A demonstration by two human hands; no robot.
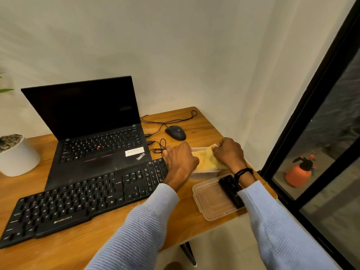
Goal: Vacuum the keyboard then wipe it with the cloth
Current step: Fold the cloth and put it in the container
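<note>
Your right hand (pixel 229 152) pinches the far corner of the yellow cloth (pixel 204 161), fingers of your left hand (pixel 181 162) hidden; it looks soft and limp, so gather a bunched fold

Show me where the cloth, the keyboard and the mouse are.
cloth (pixel 204 159): head view, on the yellow fold at its visible middle.
keyboard (pixel 87 197): head view, on the middle of the letter keys.
mouse (pixel 175 132): head view, on the top of its black shell.
</note>
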